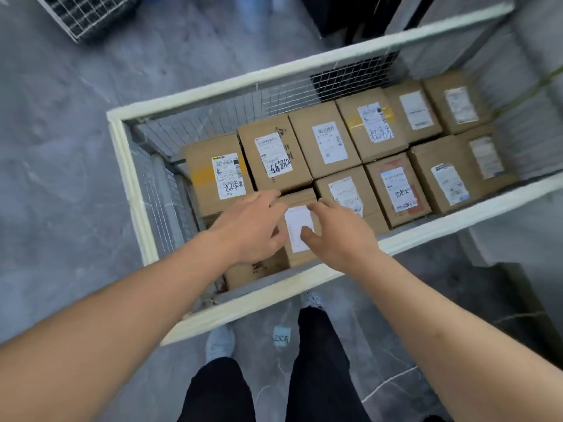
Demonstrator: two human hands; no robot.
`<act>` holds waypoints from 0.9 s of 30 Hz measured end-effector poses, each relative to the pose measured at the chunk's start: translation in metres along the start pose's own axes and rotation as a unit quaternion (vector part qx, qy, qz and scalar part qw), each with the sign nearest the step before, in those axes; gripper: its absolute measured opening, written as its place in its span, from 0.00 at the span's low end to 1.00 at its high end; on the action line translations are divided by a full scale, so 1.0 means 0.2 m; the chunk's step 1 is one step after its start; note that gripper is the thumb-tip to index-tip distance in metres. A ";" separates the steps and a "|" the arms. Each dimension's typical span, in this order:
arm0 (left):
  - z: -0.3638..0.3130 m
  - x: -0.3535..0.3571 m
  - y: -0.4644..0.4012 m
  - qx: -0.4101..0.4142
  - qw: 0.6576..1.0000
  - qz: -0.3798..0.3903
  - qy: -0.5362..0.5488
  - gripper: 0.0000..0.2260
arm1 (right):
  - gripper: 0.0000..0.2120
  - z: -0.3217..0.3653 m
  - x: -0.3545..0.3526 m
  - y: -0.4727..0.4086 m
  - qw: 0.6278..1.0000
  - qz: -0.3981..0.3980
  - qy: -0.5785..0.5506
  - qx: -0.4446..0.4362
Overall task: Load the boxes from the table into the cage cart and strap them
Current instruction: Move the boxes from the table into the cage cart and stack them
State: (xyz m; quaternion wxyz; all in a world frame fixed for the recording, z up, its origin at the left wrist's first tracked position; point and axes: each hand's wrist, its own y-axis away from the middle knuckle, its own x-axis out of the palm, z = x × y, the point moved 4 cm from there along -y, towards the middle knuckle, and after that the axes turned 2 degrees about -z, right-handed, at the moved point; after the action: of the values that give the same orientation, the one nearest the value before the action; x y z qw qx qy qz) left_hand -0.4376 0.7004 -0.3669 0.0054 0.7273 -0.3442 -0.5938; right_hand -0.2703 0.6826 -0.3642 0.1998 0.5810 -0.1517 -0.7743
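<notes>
Grey floor under cage cart (126,166); both hands' fingers (269,197) spread flat over front box (297,229).

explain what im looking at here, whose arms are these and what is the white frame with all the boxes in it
There is no machine here. This is one picture from a camera worn on a person's head, looking down, so the arms are that person's own, and their legs and shoes show at the bottom.

The white frame is the rim of a cage cart with wire mesh walls, standing on a grey floor. Inside it, cardboard boxes with white shipping labels sit packed in two rows.

Both hands reach into the cart at the nearest box. The left hand lies on its left part, the right hand on its right, fingers fairly straight. They seem to be setting it into place rather than gripping it. No strap is clearly visible.
</notes>
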 end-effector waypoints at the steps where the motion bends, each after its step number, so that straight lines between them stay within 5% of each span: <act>1: -0.02 -0.07 0.06 0.012 1.000 -0.011 -0.007 0.22 | 0.23 0.04 -0.05 0.07 1.000 -0.018 -0.004 0.006; 5: -0.09 -0.36 0.32 0.059 0.997 -0.022 -0.040 0.30 | 0.21 0.23 -0.28 0.36 0.995 -0.090 -0.014 0.037; 16: -0.37 -1.10 0.98 0.206 0.964 -0.139 -0.098 0.28 | 0.27 0.68 -0.87 1.24 0.968 -0.229 -0.002 0.103; 27: -1.00 -1.63 1.44 0.307 0.923 -0.193 -0.125 0.29 | 0.26 0.71 -1.36 2.08 0.928 -0.335 0.011 0.162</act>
State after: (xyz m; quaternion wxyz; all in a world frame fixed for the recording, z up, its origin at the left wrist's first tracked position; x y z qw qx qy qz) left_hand -0.4249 0.5659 0.0923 -0.3764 0.6653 -0.3604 -0.5346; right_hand -0.2849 0.4518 0.0984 -0.1668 0.6308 -0.0693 -0.7546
